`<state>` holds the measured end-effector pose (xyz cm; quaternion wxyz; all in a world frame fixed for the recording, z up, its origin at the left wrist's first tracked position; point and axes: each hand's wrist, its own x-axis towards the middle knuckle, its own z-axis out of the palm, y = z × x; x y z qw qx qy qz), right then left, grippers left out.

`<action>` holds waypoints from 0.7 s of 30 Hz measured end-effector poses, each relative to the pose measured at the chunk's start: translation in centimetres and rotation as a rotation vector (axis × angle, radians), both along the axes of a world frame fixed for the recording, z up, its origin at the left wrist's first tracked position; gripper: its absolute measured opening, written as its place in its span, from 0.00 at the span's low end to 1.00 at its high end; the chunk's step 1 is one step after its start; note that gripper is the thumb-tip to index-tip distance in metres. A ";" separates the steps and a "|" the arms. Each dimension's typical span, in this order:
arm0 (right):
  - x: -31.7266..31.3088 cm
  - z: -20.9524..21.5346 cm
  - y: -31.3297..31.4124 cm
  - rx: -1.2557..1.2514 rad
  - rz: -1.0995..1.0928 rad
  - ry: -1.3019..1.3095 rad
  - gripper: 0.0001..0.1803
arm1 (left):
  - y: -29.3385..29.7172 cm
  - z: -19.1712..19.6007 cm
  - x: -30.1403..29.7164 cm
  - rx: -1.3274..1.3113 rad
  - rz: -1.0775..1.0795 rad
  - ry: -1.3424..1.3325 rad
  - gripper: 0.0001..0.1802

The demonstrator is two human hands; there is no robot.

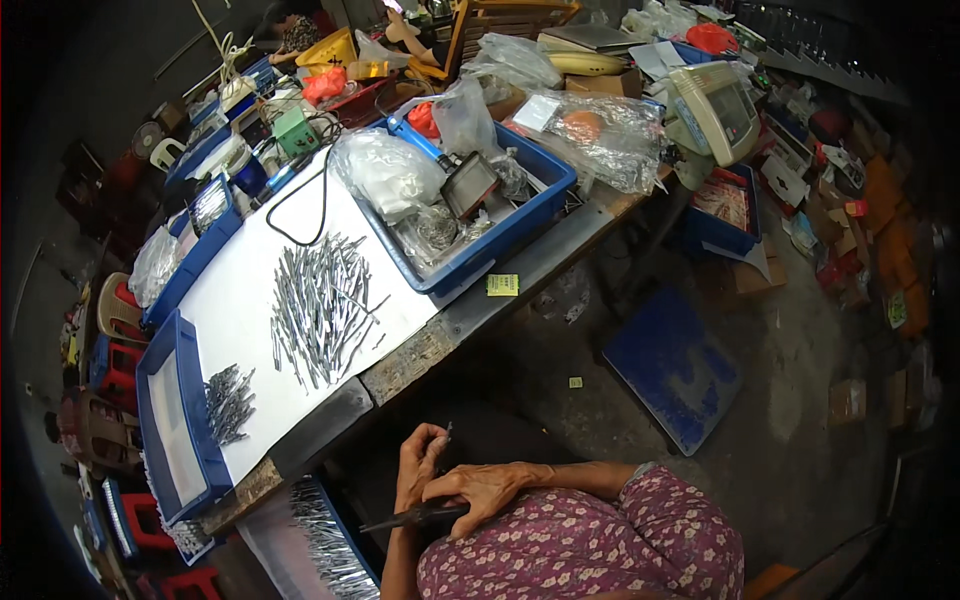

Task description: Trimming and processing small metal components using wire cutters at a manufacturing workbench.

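A small metal pin (446, 432) is pinched in the left hand (418, 468) below the worktop's (250, 300) near edge, while the right hand (487, 490) closes around dark scissors (412, 517); steady both grips on the lap.

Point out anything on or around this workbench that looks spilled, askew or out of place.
The big pile of metal pins lies scattered loose across the white sheet, with a few strays off its right edge. A blue board lies flat on the floor beside the bench, and scraps of litter lie around it. Nothing looks broken.
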<state>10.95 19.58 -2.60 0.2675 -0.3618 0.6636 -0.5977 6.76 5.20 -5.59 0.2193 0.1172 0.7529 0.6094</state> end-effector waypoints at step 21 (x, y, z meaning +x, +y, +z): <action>-4.0 4.0 0.0 0.048 -0.496 0.234 0.31 | -5.6 6.1 -0.7 0.717 0.407 -0.002 0.07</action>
